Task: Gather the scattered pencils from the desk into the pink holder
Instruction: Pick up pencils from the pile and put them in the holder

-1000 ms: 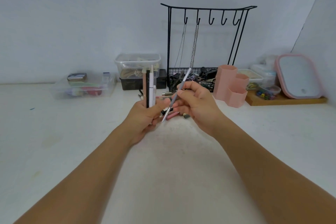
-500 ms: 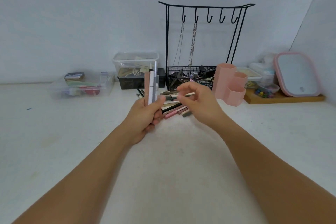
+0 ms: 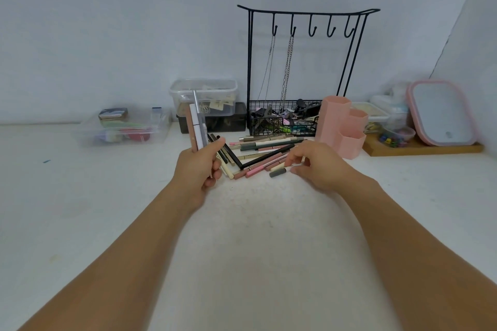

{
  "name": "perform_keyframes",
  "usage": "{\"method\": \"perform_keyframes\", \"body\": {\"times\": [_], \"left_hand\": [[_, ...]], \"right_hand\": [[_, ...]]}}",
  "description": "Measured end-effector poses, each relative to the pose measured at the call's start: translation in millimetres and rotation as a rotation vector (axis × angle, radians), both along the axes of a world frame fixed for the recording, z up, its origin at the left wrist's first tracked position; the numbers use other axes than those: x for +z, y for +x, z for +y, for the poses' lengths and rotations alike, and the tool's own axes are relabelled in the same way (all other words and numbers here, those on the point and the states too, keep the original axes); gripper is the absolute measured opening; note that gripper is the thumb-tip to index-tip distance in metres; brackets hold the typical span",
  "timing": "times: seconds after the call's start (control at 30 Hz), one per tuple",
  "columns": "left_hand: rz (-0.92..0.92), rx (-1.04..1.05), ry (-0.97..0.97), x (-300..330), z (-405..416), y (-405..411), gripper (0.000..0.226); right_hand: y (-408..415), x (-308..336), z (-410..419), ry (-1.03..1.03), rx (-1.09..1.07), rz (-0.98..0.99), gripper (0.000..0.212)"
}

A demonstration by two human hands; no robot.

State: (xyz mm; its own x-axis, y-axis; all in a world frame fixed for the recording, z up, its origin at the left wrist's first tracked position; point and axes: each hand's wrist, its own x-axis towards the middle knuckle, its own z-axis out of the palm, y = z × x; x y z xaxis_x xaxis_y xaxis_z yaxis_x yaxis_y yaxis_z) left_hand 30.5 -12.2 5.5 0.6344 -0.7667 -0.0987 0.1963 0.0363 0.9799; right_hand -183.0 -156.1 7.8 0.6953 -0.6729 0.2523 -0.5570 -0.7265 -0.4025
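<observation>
White desk (image 3: pixel 255 236) and a pale wall fill my view, and I take the pink holder (image 3: pixel 341 126) as my landmark: a cluster of hexagonal cups standing upright toward the back of the desk. Just to the holder's left lies the pile of scattered pencils (image 3: pixel 265 149), crossing one another, some pink, some cream, some black or grey-green, their far ends reaching close to the holder's base. My left hand (image 3: pixel 200 166), well to the left of the holder and on the far side of the pile from it, has its fingers curled round a bundle of pencils (image 3: pixel 196 129) that stands upright out of the fist. My right hand (image 3: pixel 314 164) sits low in front of the holder and a little to its left; thumb and forefinger are closing on the near end of a grey-capped pencil (image 3: pixel 281 171) at the front edge of the pile, though I cannot tell whether it is lifted off the desk. Behind the holder, to its left, stands a black wire rack (image 3: pixel 304 67) with hooks, two chains hanging, and a basket of clutter. Further left are stacked clear containers (image 3: pixel 204 94) and a shallow clear tub (image 3: pixel 123 129). On the holder's right, a wooden tray (image 3: pixel 419 148) carries a pink-framed mirror (image 3: pixel 441 113).
</observation>
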Motion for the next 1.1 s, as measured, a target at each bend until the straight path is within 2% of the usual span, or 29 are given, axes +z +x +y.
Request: {"method": "perform_keyframes", "body": {"times": [0.17,0.3,0.47,0.6,0.67,0.77,0.87,1.1], "left_hand": [[-0.029,-0.004,-0.01,1.3,2.2,-3.8,0.03],[-0.012,-0.055,-0.058,4.8,4.2,-11.4,0.037],[-0.058,-0.083,-0.054,4.3,3.5,-18.5,0.039],[-0.049,-0.149,-0.089,3.4,4.4,-21.3,0.032],[-0.089,-0.233,-0.108,2.9,6.3,-26.2,0.032],[-0.163,-0.337,-0.096,0.9,7.8,-32.9,0.041],[-0.215,-0.363,-0.048,0.1,7.3,-35.6,0.026],[-0.251,-0.356,-0.024,-3.5,4.8,-31.5,0.02]], "right_hand": [[-1.8,0.4,3.1,0.029,0.055,0.02,0.007],[5.5,10.0,15.8,0.152,0.074,-0.245,0.005],[13.8,27.2,28.4,0.51,0.044,-0.64,0.01],[20.3,24.8,37.1,0.892,0.141,-0.841,0.011],[28.0,25.9,47.3,0.966,0.21,-0.866,0.009],[37.1,27.8,61.4,0.913,0.274,-0.829,0.005],[41.3,24.6,67.8,0.869,0.295,-0.782,0.003],[45.6,13.7,61.1,0.648,0.245,-0.622,0.003]]}}
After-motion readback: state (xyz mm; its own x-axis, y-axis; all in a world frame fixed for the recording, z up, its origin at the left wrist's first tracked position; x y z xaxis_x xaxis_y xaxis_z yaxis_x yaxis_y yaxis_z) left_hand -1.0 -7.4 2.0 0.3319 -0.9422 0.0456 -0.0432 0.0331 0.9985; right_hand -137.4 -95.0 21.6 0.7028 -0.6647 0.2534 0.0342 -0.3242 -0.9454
